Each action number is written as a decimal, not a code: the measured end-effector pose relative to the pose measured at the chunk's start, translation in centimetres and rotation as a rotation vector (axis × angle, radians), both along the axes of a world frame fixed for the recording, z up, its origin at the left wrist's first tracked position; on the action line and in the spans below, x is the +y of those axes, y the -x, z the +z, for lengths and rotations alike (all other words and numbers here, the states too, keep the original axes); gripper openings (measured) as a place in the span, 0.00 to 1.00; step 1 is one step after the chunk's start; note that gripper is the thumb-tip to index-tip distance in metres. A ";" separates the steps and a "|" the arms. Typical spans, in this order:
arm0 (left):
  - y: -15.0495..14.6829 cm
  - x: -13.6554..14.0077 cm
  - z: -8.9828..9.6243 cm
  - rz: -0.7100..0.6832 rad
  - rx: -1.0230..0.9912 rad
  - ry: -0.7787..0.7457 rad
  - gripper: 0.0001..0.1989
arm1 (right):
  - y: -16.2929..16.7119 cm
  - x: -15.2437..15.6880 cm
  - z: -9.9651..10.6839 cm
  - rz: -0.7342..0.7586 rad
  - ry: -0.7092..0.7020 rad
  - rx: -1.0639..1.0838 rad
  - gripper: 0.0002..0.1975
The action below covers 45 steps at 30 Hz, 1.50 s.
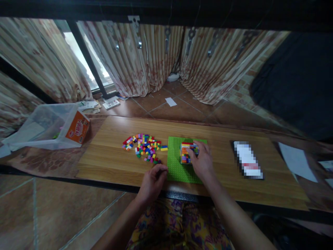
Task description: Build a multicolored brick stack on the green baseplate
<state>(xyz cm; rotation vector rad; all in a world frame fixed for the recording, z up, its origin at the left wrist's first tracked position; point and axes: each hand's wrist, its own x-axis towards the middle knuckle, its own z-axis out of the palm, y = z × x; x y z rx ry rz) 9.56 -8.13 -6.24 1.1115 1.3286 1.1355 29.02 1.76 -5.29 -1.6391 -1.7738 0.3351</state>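
Note:
A block built of many-coloured toy bricks (185, 152) sits on a green studded baseplate (173, 170). My right hand (204, 161) reaches over its right side, with the thumb and fingers around it and part of the block covered. To the left of the plate lies a loose heap of small toy bricks (146, 147). One blue and yellow brick (164, 148) is close to the plate's left edge. My left hand (155, 177) is curled closed by the plate's lower left edge, just below the heap. Whatever its fingers may hold is too small to make out.
A clear plastic bin (49, 142) with an orange label stands at the left. On the right of the wooden board (104, 166) lies a phone-like item (248, 160), its face blurred. Paper (298, 161) lies farther right. Curtains (156, 62) hang behind.

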 end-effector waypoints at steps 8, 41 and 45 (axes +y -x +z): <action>0.3 -0.1 0.1 -0.018 0.068 -0.084 0.07 | 0.1 0.1 0.1 0.001 0.001 0.001 0.23; 11.5 3.7 -0.1 0.581 0.609 -0.317 0.15 | 9.1 -2.0 0.9 0.503 0.169 -0.252 0.09; 15.8 8.3 -0.5 0.401 0.858 -0.349 0.19 | 8.9 -2.4 1.4 0.495 0.154 -0.157 0.10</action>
